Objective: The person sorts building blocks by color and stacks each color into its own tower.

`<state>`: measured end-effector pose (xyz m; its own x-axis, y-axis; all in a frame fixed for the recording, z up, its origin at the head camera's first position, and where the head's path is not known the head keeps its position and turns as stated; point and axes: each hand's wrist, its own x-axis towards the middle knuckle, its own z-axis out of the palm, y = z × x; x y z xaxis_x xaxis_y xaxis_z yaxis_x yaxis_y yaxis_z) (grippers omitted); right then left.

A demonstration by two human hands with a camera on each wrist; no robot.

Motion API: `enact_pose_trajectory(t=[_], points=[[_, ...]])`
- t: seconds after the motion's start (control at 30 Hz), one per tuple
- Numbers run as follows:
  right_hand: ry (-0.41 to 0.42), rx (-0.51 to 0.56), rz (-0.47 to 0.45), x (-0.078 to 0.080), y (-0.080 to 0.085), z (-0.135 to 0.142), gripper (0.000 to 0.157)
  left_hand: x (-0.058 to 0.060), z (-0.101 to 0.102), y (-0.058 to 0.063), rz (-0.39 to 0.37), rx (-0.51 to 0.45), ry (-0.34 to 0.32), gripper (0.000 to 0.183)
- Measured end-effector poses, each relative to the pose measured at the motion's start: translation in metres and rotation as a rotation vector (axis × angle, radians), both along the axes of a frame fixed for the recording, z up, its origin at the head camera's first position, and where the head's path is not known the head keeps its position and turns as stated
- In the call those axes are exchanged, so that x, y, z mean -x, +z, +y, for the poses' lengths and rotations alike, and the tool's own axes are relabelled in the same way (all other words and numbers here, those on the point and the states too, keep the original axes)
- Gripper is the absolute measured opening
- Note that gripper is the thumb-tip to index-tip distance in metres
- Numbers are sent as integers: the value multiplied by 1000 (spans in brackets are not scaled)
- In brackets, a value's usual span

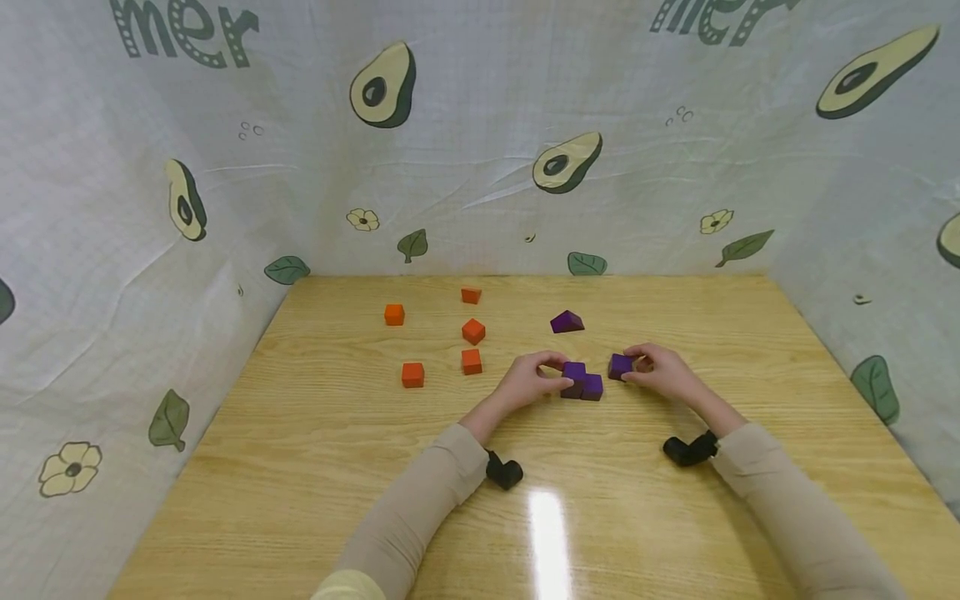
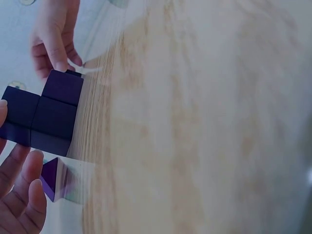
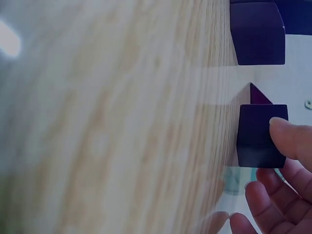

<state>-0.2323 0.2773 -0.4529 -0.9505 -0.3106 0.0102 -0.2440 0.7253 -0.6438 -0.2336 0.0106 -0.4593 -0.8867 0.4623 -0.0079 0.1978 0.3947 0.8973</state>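
Our left grip (image 1: 527, 383) pinches the top cube (image 1: 577, 372); our right grip (image 1: 663, 372), the lone purple cube (image 1: 620, 367). It's right of the end cube (image 1: 592, 387), apart.

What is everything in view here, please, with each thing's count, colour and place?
Stacked cubes: 2, purple, one atop the other, right of centre
Neighbouring cube: 1, purple, against the stack's right side
Separate cube: 1, purple, just right of those
Wedge: 1, purple, behind the cubes
Small blocks: 5, orange-red, left of the purple ones
Table: 1, light wood, beneath the blocks
Patterned cloth: at least 1, pale with green prints, behind and beside
Wrist devices: 2, black, one by each wrist
Unclear patch: 1, pale yellow, at the bottom edge
Sleeves: 2, beige, on the forearms
Left hand: 1, bare, pinching the upper stacked cube
Right hand: 1, bare, pinching the separate cube
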Motion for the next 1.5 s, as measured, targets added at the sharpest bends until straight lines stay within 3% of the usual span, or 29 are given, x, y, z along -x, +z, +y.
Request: enact_pose_trajectory(t=[0.4,0.83,1.5], points=[[-6,-5,-23,1,1,0,41,0,0,1,-6,-1,6,34],[94,20,10,-11,26,-17,37,0,-1,0,-30,-23,12,34],[148,31,37,-14,22,-36,34,3,0,-4,-21,-21,18,34]])
